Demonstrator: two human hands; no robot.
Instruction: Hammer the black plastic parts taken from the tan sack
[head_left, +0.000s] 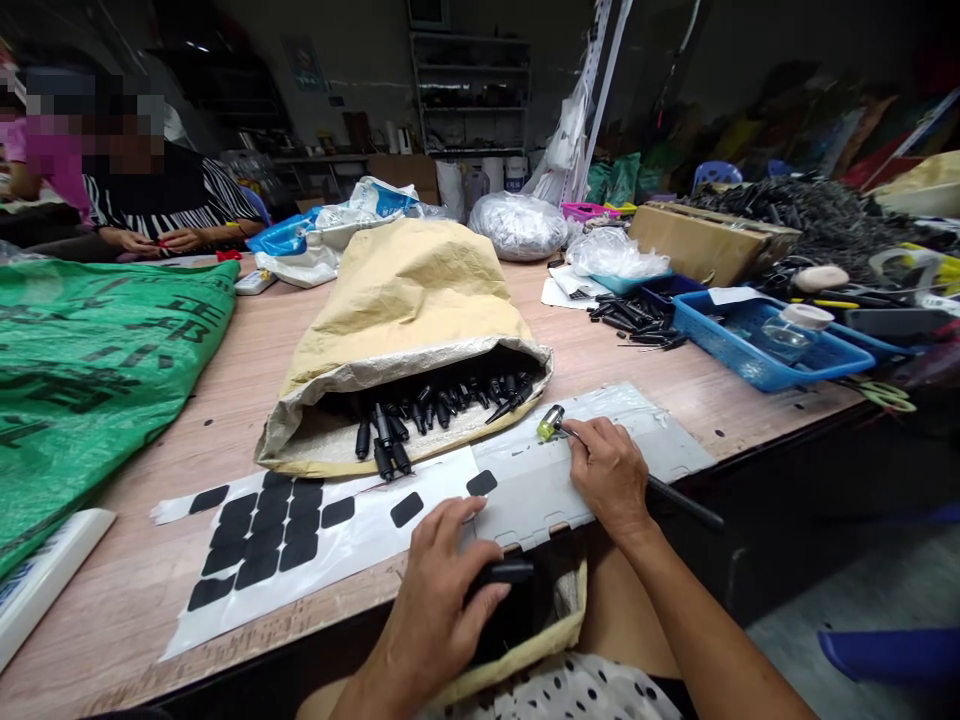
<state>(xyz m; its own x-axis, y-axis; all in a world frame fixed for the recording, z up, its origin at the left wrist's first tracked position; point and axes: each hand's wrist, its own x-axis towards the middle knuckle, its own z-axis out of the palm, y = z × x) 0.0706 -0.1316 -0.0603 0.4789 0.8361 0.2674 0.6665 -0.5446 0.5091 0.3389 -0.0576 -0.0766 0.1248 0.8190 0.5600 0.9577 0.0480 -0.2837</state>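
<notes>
My right hand [611,475] grips a small hammer near its head. The hammer [551,422] has a shiny metal head with a yellow-green face, and its black handle sticks out behind my wrist. Curled over the table's front edge, my left hand [450,590] holds a black cylindrical part [504,571] between thumb and fingers. One of its fingertips reaches toward a black rounded square [481,483] on the white sheet. Beyond my hands lies a tan woven sack [420,280], its mouth facing me, with many black tapered parts [382,425] spilling at its opening.
More black squares [289,525] stick to a white backing sheet [345,555] at left. A grey board [600,450] lies under the hammer. A green sack [97,370], a blue basket [772,355] and a cardboard box [697,240] surround the area. Another open sack [574,600] sits at my lap.
</notes>
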